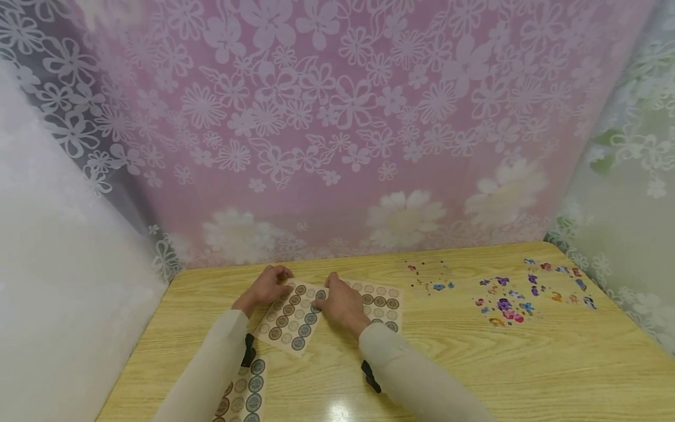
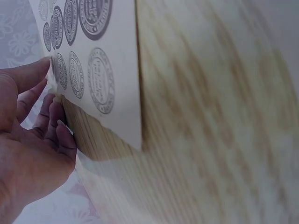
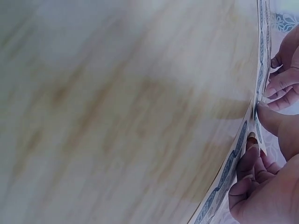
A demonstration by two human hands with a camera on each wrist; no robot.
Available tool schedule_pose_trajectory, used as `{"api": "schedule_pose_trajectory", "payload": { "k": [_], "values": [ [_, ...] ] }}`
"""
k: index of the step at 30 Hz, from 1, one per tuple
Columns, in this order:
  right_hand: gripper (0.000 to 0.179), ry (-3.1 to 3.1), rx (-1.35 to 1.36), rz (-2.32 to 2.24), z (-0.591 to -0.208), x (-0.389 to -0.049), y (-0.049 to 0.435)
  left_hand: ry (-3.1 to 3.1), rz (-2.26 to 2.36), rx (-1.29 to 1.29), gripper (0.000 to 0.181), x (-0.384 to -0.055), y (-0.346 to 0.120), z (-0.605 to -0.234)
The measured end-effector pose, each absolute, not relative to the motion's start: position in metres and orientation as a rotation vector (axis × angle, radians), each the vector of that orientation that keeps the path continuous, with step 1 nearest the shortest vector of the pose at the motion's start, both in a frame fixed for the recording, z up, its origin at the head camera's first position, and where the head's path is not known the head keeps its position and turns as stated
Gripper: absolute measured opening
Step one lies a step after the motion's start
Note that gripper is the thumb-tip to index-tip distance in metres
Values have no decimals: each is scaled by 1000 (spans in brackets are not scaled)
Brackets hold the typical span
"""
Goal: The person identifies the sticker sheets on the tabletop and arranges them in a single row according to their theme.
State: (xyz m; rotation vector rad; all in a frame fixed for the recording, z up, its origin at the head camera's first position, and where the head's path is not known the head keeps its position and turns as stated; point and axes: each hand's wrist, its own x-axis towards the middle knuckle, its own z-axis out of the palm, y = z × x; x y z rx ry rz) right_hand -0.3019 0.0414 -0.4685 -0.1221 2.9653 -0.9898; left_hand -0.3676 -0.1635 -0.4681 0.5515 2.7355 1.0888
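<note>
A kraft-coloured sheet of round stickers point(image 1: 291, 321), printed in brown, pale and blue-grey columns, is held at a slant over the table. My left hand point(image 1: 265, 287) pinches its far left edge; in the left wrist view the thumb point(image 2: 32, 74) lies on the printed face with the fingers behind the edge. My right hand point(image 1: 344, 306) pinches the far right corner between thumb and fingers. Seen nearly edge-on in the right wrist view, the sheet point(image 3: 259, 60) stands slightly off the wood. A second sticker sheet point(image 1: 394, 312) lies partly hidden behind my right hand.
A third sticker sheet point(image 1: 255, 384) lies at the near left, partly under my left sleeve point(image 1: 211, 363). Small colourful flower pieces point(image 1: 504, 305) are spread over the right side of the wooden table point(image 1: 443, 375). A flowered curtain point(image 1: 337, 146) hangs behind.
</note>
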Motion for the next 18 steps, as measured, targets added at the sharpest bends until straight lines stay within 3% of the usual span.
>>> {"api": "schedule_pose_trajectory", "payload": {
  "k": [18],
  "values": [
    [35,2995,-191,-959,-474,-302,42,2711,1196,460,17,-370,-163,-473]
  ]
}}
